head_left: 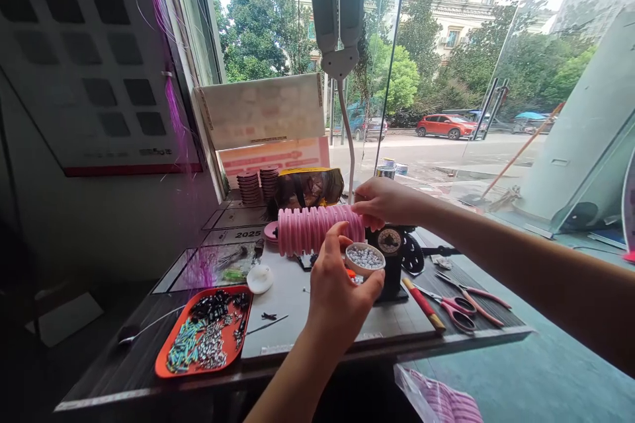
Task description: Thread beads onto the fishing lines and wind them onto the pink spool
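Note:
My left hand (pixel 335 287) has its thumb and fingers closed round a small white round tub (pixel 368 271), which is full of tiny silvery-grey beads (pixel 364 256). Just behind it, a row of pink grooved spools (pixel 312 221) lies sideways on a black winding device (pixel 391 277) with a round dial. At the right end of that row is my right hand (pixel 376 201), its fingers curled and pinched together. What the fingertips hold, if anything, is too small to make out. The left fingertips partly cover the spools' lower edge.
A red tray (pixel 163 363) of small metal and coloured parts lies at left, near a white round lid (pixel 259 279). Scissors (pixel 454 310), pliers (pixel 471 297) and a red-yellow stick (pixel 424 306) lie at right. Brown spool stacks (pixel 249 189) and a dark bag (pixel 310 188) stand behind.

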`<state>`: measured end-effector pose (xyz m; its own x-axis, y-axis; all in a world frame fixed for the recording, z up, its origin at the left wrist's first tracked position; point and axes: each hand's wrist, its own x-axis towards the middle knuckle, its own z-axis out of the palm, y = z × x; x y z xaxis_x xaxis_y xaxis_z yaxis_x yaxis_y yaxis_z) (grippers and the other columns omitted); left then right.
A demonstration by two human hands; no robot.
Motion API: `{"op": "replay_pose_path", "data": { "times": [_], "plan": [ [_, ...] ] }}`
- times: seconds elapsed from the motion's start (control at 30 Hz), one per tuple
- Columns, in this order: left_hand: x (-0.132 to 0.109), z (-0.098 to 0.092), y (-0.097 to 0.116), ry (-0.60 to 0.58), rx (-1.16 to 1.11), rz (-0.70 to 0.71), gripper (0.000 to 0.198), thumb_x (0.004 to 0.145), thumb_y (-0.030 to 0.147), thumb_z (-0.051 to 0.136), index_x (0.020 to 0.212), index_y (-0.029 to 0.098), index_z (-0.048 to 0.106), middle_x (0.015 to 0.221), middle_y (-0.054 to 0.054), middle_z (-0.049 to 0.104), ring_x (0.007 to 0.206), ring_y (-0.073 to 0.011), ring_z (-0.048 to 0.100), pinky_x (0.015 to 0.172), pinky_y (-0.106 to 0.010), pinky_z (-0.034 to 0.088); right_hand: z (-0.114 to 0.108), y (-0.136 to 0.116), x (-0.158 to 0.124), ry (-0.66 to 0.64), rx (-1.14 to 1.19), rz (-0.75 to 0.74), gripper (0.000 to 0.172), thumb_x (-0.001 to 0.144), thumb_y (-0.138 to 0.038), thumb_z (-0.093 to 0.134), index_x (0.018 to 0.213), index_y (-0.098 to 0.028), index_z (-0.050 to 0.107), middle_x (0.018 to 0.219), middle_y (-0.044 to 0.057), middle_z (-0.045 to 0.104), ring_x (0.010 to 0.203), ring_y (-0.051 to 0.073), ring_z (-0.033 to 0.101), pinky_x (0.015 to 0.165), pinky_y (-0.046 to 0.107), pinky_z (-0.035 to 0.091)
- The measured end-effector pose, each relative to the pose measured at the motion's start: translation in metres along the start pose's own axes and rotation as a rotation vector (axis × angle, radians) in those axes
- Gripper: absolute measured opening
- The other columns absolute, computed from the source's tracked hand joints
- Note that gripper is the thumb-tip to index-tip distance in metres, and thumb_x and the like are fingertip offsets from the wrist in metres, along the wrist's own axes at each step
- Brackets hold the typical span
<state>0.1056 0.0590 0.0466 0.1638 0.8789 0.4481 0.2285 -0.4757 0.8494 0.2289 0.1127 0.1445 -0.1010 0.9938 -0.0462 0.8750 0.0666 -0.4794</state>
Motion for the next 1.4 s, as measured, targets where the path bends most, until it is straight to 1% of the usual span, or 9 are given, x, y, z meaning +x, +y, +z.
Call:
{"op": "replay_pose_path", "data": {
  "times": [0.43, 0.67, 0.8, 0.93, 1.1, 1.2, 1.3, 1.37, 1.4],
  "plan": [
    [0.004, 0.006, 0.002, 0.048, 0.056, -0.001, 0.060, 0.061, 0.023, 0.063, 0.115, 0.020, 0.036, 0.092, -0.003, 0.056, 0.080, -0.0174, 0.056, 0.074, -0.032, 0.043, -0.002, -0.008, -0.001, 0.042, -0.300, -0.040, 0.022, 0.070, -0.015, 0.046, 0.049, -0.015, 0.048, 0.048, 0.002, 0.058, 0.043, 0.009, 0.054, 0.043, 0.018, 0.038],
    [0.006, 0.006, 0.003, 0.065, 0.074, -0.009, 0.059, 0.062, 0.026, 0.063, 0.115, 0.020, 0.037, 0.091, -0.003, 0.056, 0.081, -0.0181, 0.056, 0.075, -0.033, 0.043, -0.007, 0.002, -0.008, -0.082, -0.024, -0.063, 0.022, 0.073, -0.018, 0.045, 0.052, -0.015, 0.045, 0.045, 0.000, 0.053, 0.039, 0.008, 0.050, 0.041, 0.019, 0.040],
    [0.004, 0.007, 0.002, 0.057, 0.072, 0.007, 0.058, 0.064, 0.026, 0.062, 0.115, 0.019, 0.036, 0.092, -0.003, 0.056, 0.083, -0.0183, 0.056, 0.078, -0.034, 0.042, -0.005, 0.001, -0.027, -0.164, -0.086, -0.119, 0.022, 0.071, -0.020, 0.047, 0.050, -0.015, 0.047, 0.042, -0.002, 0.050, 0.038, 0.007, 0.046, 0.039, 0.018, 0.035],
    [-0.001, 0.010, -0.001, 0.053, 0.027, 0.005, 0.059, 0.064, 0.024, 0.062, 0.116, 0.020, 0.035, 0.094, -0.004, 0.056, 0.084, -0.0180, 0.056, 0.078, -0.033, 0.043, -0.002, 0.003, -0.036, -0.074, -0.157, -0.171, 0.027, 0.074, -0.025, 0.045, 0.048, -0.016, 0.045, 0.041, -0.003, 0.047, 0.038, 0.006, 0.042, 0.039, 0.019, 0.029],
    [-0.008, 0.010, -0.013, 0.052, 0.021, 0.019, 0.060, 0.062, 0.019, 0.062, 0.116, 0.020, 0.036, 0.096, -0.004, 0.056, 0.086, -0.0181, 0.056, 0.080, -0.033, 0.042, 0.000, 0.020, -0.045, -0.029, 0.184, -0.199, 0.022, 0.075, -0.031, 0.045, 0.058, -0.016, 0.046, 0.046, -0.005, 0.045, 0.042, 0.006, 0.040, 0.042, 0.020, 0.031],
    [-0.018, 0.003, -0.026, 0.018, 0.002, 0.018, 0.060, 0.063, 0.018, 0.061, 0.117, 0.020, 0.035, 0.100, -0.006, 0.057, 0.092, -0.0190, 0.055, 0.085, -0.034, 0.040, 0.010, 0.031, -0.065, -0.042, 0.353, -0.160, 0.022, 0.074, -0.036, 0.047, 0.064, -0.016, 0.049, 0.050, -0.005, 0.044, 0.047, 0.008, 0.040, 0.046, 0.021, 0.033],
    [-0.040, -0.004, -0.042, 0.000, -0.046, -0.131, 0.056, 0.065, 0.022, 0.061, 0.116, 0.020, 0.036, 0.099, -0.005, 0.057, 0.095, -0.0198, 0.055, 0.085, -0.035, 0.040, 0.034, 0.050, -0.093, -0.001, 0.423, -0.094, 0.022, 0.075, -0.037, 0.048, 0.068, -0.017, 0.052, 0.058, -0.003, 0.046, 0.054, 0.009, 0.043, 0.051, 0.022, 0.035],
    [-0.064, -0.004, -0.053, -0.040, -0.104, -0.269, 0.055, 0.065, 0.025, 0.061, 0.115, 0.022, 0.038, 0.097, -0.004, 0.058, 0.094, -0.0194, 0.055, 0.083, -0.033, 0.042, 0.059, 0.073, -0.112, 0.125, 0.481, -0.020, 0.020, 0.075, -0.036, 0.050, 0.068, -0.018, 0.052, 0.061, -0.002, 0.047, 0.058, 0.011, 0.045, 0.054, 0.023, 0.038],
    [-0.077, -0.003, -0.057, -0.072, -0.141, -0.325, 0.055, 0.064, 0.025, 0.061, 0.114, 0.022, 0.039, 0.096, -0.003, 0.058, 0.093, -0.0192, 0.056, 0.084, -0.033, 0.042, 0.074, 0.089, -0.121, 0.249, 0.528, 0.036, 0.018, 0.075, -0.036, 0.051, 0.069, -0.019, 0.052, 0.063, -0.001, 0.048, 0.060, 0.012, 0.047, 0.057, 0.024, 0.039]
  ]
}}
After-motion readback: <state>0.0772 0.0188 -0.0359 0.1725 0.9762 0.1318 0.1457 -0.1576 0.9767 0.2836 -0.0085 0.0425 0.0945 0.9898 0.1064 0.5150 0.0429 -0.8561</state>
